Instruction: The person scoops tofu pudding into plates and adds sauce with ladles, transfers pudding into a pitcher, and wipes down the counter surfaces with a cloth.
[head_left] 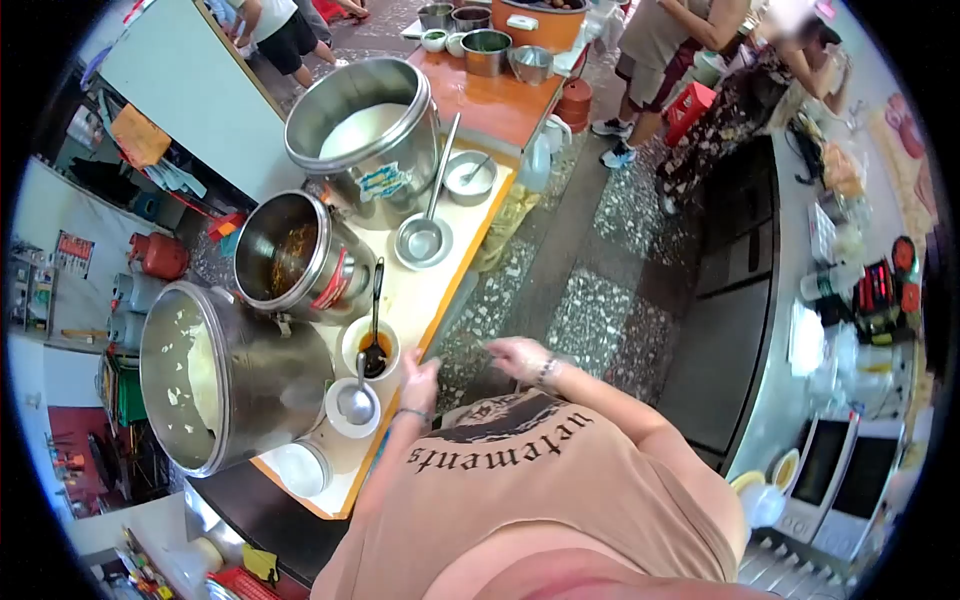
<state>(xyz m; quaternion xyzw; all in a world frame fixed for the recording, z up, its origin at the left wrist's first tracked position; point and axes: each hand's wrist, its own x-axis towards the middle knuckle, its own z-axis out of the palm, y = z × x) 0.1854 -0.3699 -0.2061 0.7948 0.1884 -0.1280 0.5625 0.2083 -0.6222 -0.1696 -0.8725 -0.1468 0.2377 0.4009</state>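
Observation:
My left hand (420, 378) is at the counter's edge, beside a white bowl (347, 348) of orange-brown sauce with a black ladle (376, 300) in it. Its fingers look apart, slightly blurred, and nothing shows in them. My right hand (522, 358), with a bracelet at the wrist, hovers over the floor in front of my body, fingers loosely spread and holding nothing visible. Below the sauce bowl, a metal ladle (357, 400) rests in a white bowl (340, 422). A large steel pot (275, 370) of white food, probably rice, lies just left of these bowls.
A smaller pot (335, 255) of brown food and another large pot (385, 190) of white contents line the counter (432, 285). A long-handled ladle (424, 238) lies near a small metal bowl (472, 178). Other people (670, 50) stand beyond. A steel worktop (790, 260) runs along the right.

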